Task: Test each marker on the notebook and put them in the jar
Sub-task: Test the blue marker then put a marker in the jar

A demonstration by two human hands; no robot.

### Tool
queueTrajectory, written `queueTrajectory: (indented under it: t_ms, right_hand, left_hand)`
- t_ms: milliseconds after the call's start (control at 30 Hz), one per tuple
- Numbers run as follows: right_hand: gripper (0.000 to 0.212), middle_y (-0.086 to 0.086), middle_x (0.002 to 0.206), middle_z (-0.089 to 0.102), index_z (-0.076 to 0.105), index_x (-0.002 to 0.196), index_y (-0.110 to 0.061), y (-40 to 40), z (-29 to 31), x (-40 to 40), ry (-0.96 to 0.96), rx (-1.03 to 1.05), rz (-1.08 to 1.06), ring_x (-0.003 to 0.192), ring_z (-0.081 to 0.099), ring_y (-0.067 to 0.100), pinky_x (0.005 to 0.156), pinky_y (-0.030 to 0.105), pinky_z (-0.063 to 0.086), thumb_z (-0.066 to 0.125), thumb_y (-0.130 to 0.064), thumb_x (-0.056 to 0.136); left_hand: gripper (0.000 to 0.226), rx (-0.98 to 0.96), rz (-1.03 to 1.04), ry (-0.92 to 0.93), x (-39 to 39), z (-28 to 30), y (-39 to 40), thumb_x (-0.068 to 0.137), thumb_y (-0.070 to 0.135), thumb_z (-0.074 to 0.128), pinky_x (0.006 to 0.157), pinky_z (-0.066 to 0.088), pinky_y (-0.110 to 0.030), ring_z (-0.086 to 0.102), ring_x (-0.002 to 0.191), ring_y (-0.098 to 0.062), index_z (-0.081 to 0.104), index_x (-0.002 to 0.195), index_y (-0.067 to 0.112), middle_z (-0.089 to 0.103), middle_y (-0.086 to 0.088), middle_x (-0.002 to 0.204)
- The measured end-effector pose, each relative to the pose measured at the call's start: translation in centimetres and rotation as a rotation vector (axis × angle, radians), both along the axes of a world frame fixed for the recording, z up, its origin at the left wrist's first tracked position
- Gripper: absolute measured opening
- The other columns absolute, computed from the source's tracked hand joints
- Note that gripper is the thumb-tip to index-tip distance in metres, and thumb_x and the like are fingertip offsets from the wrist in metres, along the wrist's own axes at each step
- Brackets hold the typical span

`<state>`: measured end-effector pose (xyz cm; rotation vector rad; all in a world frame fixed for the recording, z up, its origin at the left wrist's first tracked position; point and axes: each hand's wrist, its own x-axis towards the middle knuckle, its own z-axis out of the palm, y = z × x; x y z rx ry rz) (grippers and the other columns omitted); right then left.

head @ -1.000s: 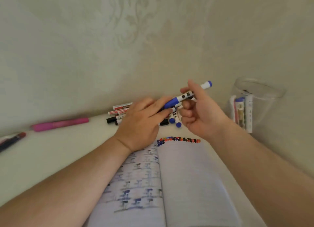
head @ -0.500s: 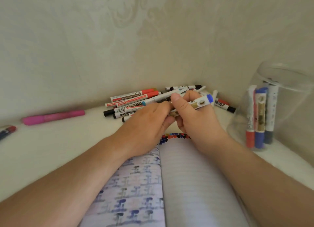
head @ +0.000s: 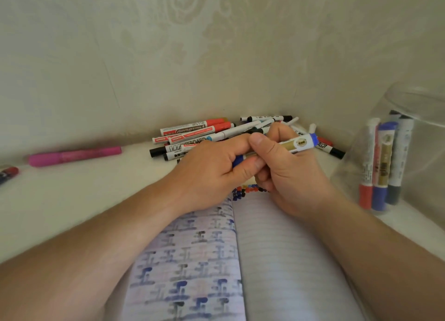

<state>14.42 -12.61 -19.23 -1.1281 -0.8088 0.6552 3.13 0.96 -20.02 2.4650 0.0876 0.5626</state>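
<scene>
The right hand [head: 286,174] grips a blue marker [head: 297,144] by its white and gold barrel, thumb on top, with the blue end pointing far right. The left hand [head: 212,174] meets it from the left, its fingers curled round the marker's blue cap [head: 238,161]. Both hands hover over the far edge of an open notebook [head: 277,260], where a row of colored dots [head: 248,190] runs across the top of the lined right page. The left page is covered with blue and gray marks. Just beyond the hands, a pile of markers [head: 204,134] lies against the wall. At the right stands a clear jar [head: 414,152] holding 3 markers upright, capped in red, blue and gray. Far left on the white table [head: 72,200] lie a pink marker [head: 74,155] and, at the edge, a red-tipped pen [head: 8,172].
</scene>
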Motion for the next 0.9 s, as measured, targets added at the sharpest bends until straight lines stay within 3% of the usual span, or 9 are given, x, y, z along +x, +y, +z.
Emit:
queueTrajectory:
  t_ms: [133,233,333,433,500,600,667,767,900]
  right_hand:
    - [0.04,0.004,0.052,0.048,0.044,0.066,-0.023,-0.7,0.8,-0.2,-0.141,-0.038,-0.042,0.044,0.043,0.016,0.04,0.023,0.032,0.074,-0.025,0.092]
    - [0.038,0.002,0.053,0.045,0.042,0.069,-0.023,-1.4,2.3,0.8,-0.022,-0.025,-0.148,0.045,0.035,0.015,0.04,0.022,0.022,0.066,-0.022,0.097]
    - [0.024,-0.001,0.054,0.039,0.043,0.075,-0.024,-3.1,4.0,2.5,0.185,0.025,-0.223,0.045,0.029,0.014,0.043,0.024,0.014,0.059,-0.033,0.092]
    - [0.027,0.0,0.06,0.045,0.052,0.08,-0.024,-4.1,4.3,2.6,0.172,0.009,-0.22,0.05,0.037,0.013,0.045,0.025,0.021,0.062,-0.044,0.095]
    - [0.032,0.0,0.064,0.051,0.058,0.081,-0.023,-4.0,4.4,1.8,0.122,-0.062,-0.144,0.053,0.045,0.012,0.045,0.02,0.032,0.067,-0.052,0.09]
    - [0.026,0.001,0.061,0.048,0.058,0.074,-0.022,-3.6,4.3,1.5,0.05,-0.181,-0.059,0.051,0.04,0.013,0.043,0.021,0.029,0.081,-0.03,0.081]
    - [0.023,0.002,0.056,0.043,0.057,0.066,-0.021,-3.2,3.5,1.6,-0.048,-0.247,-0.049,0.048,0.032,0.015,0.044,0.022,0.022,0.076,-0.012,0.077]
    - [0.018,0.005,0.052,0.04,0.056,0.063,-0.018,-3.1,1.5,1.1,-0.164,-0.321,-0.087,0.045,0.03,0.018,0.046,0.024,0.025,0.067,-0.009,0.074]
    - [0.027,0.008,0.053,0.052,0.053,0.065,-0.014,-3.2,0.1,0.5,-0.38,-0.456,-0.217,0.045,0.045,0.014,0.043,0.027,0.034,0.072,-0.004,0.082]
  left_hand:
    - [0.043,-0.015,0.025,0.022,-0.6,0.3,0.1,0.092,0.074,0.047,0.065,0.051,-0.037,0.058,0.066,-0.008,0.055,0.125,0.048,0.065,0.004,0.078]
    - [0.063,-0.049,0.088,0.176,-1.0,1.1,0.6,0.07,0.09,0.058,0.071,0.052,-0.035,0.059,0.075,-0.004,0.045,0.12,0.055,0.061,0.013,0.082]
    - [0.047,-0.068,0.082,0.248,-1.4,1.5,1.5,0.071,0.072,0.075,0.061,0.038,-0.02,0.052,0.068,0.001,0.055,0.105,0.046,0.058,0.021,0.073]
    - [0.029,0.006,0.005,0.314,-1.4,1.1,1.1,0.076,0.055,0.081,0.059,0.038,-0.025,0.047,0.057,-0.001,0.062,0.093,0.042,0.054,0.024,0.06]
    - [0.029,0.066,0.004,0.369,-1.3,1.0,0.8,0.075,0.058,0.081,0.06,0.042,-0.029,0.048,0.055,-0.001,0.062,0.091,0.043,0.054,0.027,0.058]
    - [0.036,0.083,0.045,0.401,-1.3,1.2,0.8,0.071,0.068,0.079,0.064,0.049,-0.03,0.053,0.062,-0.001,0.061,0.093,0.047,0.057,0.024,0.064]
    - [0.038,0.098,0.07,0.403,-1.3,1.0,0.9,0.067,0.072,0.078,0.066,0.052,-0.032,0.057,0.067,-0.001,0.061,0.093,0.049,0.056,0.021,0.064]
    - [0.042,0.159,0.095,0.441,-1.1,1.0,0.5,0.066,0.076,0.075,0.066,0.052,-0.032,0.057,0.069,0.0,0.061,0.095,0.049,0.059,0.018,0.069]
    - [0.045,0.201,0.124,0.485,-0.9,1.2,0.3,0.065,0.079,0.071,0.062,0.046,-0.031,0.056,0.073,0.0,0.06,0.098,0.051,0.062,0.012,0.075]
